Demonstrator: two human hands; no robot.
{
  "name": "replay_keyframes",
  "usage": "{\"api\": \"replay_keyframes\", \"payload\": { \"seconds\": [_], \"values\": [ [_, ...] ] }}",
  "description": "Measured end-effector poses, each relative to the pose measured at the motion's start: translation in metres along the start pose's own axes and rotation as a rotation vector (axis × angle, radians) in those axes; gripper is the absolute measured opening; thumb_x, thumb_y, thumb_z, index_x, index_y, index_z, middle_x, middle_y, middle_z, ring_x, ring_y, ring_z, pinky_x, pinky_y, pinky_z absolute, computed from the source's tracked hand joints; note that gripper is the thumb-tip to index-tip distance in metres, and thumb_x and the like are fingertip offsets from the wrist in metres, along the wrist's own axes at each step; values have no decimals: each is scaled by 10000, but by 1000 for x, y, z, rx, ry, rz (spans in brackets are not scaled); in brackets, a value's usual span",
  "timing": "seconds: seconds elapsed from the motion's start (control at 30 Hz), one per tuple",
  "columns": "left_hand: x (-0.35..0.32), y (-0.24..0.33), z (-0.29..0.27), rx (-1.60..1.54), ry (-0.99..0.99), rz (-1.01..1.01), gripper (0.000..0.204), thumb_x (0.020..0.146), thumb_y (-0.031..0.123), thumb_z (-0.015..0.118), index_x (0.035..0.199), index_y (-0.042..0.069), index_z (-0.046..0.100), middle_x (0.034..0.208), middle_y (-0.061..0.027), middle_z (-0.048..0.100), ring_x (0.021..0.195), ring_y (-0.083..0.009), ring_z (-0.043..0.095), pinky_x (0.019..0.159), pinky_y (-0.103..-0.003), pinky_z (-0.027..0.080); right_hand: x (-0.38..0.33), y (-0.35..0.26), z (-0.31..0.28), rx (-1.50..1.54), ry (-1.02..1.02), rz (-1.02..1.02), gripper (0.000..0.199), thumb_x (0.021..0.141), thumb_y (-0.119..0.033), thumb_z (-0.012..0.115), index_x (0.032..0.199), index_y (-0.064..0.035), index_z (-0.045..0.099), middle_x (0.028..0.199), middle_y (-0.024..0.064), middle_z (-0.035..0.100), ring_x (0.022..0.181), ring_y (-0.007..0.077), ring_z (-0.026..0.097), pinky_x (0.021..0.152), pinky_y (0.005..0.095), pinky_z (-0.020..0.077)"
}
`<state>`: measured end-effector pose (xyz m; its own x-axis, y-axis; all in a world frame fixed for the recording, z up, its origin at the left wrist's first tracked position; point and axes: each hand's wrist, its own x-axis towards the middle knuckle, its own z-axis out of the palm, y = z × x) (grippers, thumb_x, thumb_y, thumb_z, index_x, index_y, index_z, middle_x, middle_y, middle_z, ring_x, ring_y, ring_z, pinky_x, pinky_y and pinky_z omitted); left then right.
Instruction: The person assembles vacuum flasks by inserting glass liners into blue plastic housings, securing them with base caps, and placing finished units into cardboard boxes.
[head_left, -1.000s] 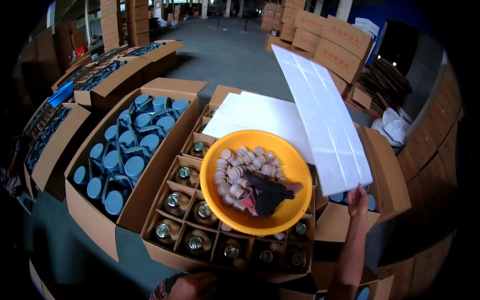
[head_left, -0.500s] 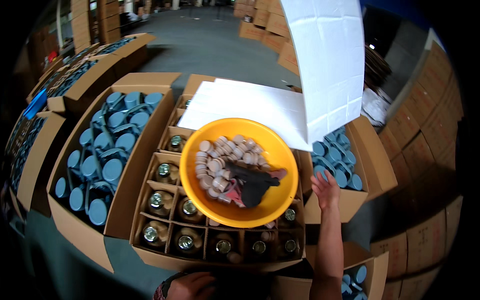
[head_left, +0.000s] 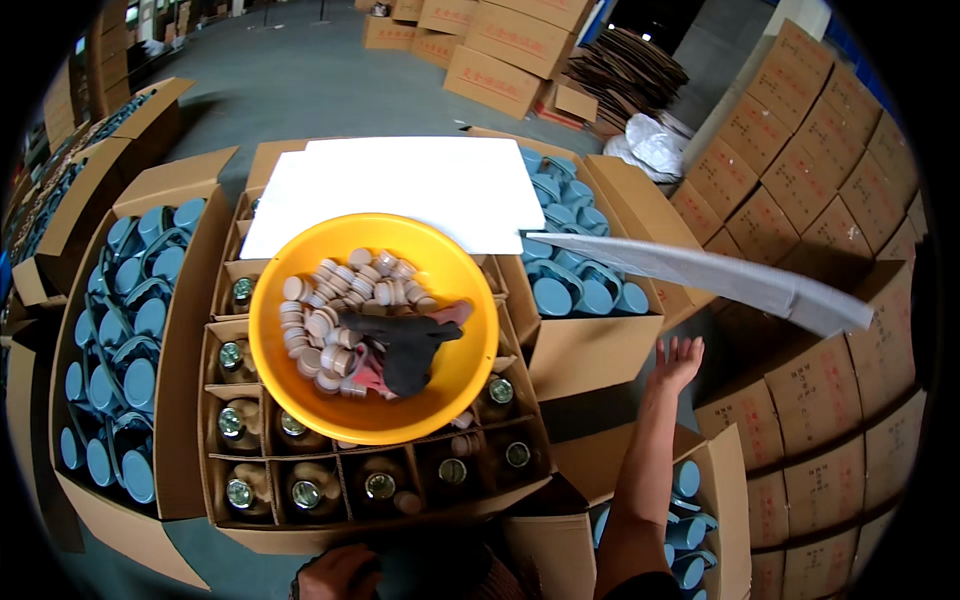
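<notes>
My right hand (head_left: 679, 365) reaches out at the right, fingers spread and holding nothing. Above it, apart from the fingers, a white board (head_left: 700, 268) slants in the air, seen almost edge-on. Low in the view is my left hand (head_left: 338, 573), its fingers curled; whatever they may hold is hidden. A yellow basin (head_left: 470, 370) rests on a divided carton (head_left: 300, 538) of glass bottles. Inside the basin lie several pale round caps (head_left: 330, 292) and a dark glove-like cloth (head_left: 408, 358). Another white sheet (head_left: 400, 185) lies flat behind the basin.
An open carton (head_left: 180, 430) of blue-lidded items stands left, another carton (head_left: 590, 355) of them behind right, and a third carton (head_left: 735, 500) beside my right forearm. Stacked closed boxes (head_left: 800, 395) line the right side. Flattened cardboard (head_left: 625, 75) and a white bag (head_left: 650, 145) lie farther back.
The white board has swung down from upright toward the right. My right hand stays open beneath it. The view has turned right, shifting the cartons leftward.
</notes>
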<state>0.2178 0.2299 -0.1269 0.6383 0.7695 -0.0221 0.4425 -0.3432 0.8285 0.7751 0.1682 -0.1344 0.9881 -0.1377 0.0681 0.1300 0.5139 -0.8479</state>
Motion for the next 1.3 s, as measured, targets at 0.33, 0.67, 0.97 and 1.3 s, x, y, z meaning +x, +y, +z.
{"api": "replay_keyframes", "payload": {
  "seconds": [0.33,0.67,0.97,1.3],
  "values": [
    [8,1,21,-40,29,39,259,638,-26,678,892,-23,632,932,-180,644,825,-309,642,723,-349,517,-63,-40,-174,-14,-182,172,855,796,-136,659,1450,-207,112,1287,95,478,1110,303,536,836,451,467],
    [8,9,35,-30,39,-50,281,639,-24,672,917,-23,633,854,-159,634,745,-271,635,682,-320,513,39,5,-125,-148,95,607,846,847,-344,636,1420,-70,79,1310,266,313,1127,436,450,860,531,485],
    [15,13,21,142,-3,-63,244,761,64,658,994,-1,631,921,-169,647,785,-294,646,700,-341,515,102,84,-78,61,5,636,347,940,-360,479,1139,-76,485,858,202,636,736,331,666,545,359,580],
    [33,5,25,159,-16,-63,272,678,131,729,928,47,661,918,-153,655,818,-320,649,713,-373,530,26,71,5,31,-155,318,225,945,-152,451,1056,41,477,876,140,611,782,263,658,663,329,580]
  ]
}}
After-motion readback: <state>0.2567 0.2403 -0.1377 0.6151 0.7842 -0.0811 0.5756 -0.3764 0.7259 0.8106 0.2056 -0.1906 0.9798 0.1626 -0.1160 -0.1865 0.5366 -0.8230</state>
